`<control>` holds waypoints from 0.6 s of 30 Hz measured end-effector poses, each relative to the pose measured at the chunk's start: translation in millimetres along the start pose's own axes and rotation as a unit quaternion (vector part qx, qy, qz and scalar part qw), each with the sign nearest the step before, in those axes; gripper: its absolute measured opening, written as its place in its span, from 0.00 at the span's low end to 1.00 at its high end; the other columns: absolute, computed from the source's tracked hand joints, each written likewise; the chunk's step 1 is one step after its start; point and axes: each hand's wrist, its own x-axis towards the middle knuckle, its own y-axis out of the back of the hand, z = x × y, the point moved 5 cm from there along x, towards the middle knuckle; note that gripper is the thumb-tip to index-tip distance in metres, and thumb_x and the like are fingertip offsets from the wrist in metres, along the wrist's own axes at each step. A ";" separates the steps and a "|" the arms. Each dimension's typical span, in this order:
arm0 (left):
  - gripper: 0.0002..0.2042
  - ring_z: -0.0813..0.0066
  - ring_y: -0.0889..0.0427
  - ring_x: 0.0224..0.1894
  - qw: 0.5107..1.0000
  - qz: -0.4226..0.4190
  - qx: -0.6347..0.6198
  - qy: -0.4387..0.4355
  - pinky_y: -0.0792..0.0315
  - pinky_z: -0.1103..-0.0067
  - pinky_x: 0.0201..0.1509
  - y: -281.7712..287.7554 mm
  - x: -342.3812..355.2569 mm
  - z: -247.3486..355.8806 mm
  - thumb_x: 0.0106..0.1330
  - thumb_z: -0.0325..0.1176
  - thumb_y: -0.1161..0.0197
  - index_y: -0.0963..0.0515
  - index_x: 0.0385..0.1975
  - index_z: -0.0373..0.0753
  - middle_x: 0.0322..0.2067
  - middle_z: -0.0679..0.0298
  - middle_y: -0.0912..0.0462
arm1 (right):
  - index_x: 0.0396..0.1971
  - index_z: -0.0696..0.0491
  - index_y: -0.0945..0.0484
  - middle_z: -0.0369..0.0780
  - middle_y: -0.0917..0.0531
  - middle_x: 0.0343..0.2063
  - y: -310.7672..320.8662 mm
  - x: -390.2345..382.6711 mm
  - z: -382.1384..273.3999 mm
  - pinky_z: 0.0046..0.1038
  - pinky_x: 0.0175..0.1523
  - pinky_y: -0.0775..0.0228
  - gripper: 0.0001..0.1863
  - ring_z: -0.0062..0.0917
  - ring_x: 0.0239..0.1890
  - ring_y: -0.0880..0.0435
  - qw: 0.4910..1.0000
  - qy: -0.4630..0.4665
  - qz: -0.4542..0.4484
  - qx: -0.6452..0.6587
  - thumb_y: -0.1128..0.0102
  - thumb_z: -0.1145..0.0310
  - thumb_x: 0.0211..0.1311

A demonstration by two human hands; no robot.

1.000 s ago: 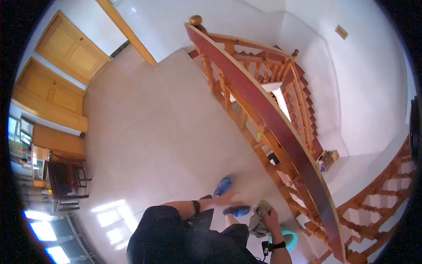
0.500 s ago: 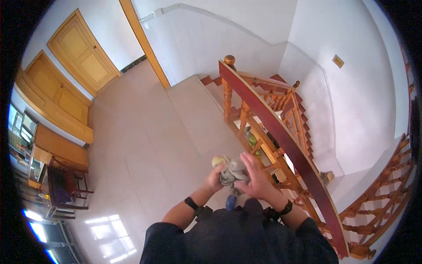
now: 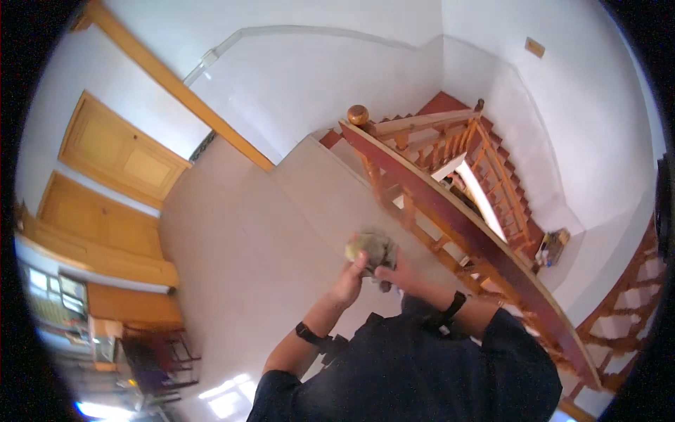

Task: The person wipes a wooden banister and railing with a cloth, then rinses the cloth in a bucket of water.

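Crumpled grey cloth, bunched in front of the person's chest above the pale tiled floor, with a yellowish patch at its left side. The left hand grips it from the left, thumb laid upward along the near face; its other fingers are largely hidden. The right hand closes on the near right side, thumb pointing inward; how tightly it holds is blurred. Both forearms reach forward and converge, each with a black wristband, from a dark shirt. To the right, a dark red board tops the wooden railing, which slants beside a stairwell; to the left stand wooden doors. Compared with one second earlier, when the right hand alone held the cloth low near a turquoise basin, both hands now hold it, raised and farther forward.
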 end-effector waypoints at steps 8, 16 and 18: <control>0.43 0.61 0.47 0.67 0.935 -0.097 0.341 0.006 0.48 0.68 0.67 25.0 70.7 83.5 0.59 0.43 0.36 0.57 0.67 0.38 0.65 0.52 0.48 | 0.52 0.54 0.32 0.37 0.24 0.46 40.6 89.6 -19.3 0.25 0.52 0.31 0.19 0.23 0.48 0.24 0.966 -0.097 0.097 0.219 0.44 0.69 0.61; 0.29 0.64 0.30 0.56 0.968 0.067 0.240 0.041 0.32 0.74 0.53 203.9 73.7 117.1 0.61 0.37 0.38 0.39 0.60 0.36 0.57 0.51 0.34 | 0.50 0.54 0.30 0.36 0.23 0.44 62.8 153.3 11.2 0.26 0.50 0.30 0.22 0.22 0.46 0.23 0.982 -0.176 0.045 0.044 0.38 0.64 0.57; 0.25 0.65 0.25 0.50 0.938 0.109 0.316 0.094 0.31 0.74 0.52 249.2 74.2 126.6 0.62 0.37 0.39 0.35 0.57 0.35 0.53 0.50 0.29 | 0.50 0.54 0.30 0.36 0.22 0.43 79.9 154.5 28.3 0.27 0.50 0.30 0.23 0.22 0.45 0.23 0.980 -0.186 0.074 0.001 0.37 0.63 0.56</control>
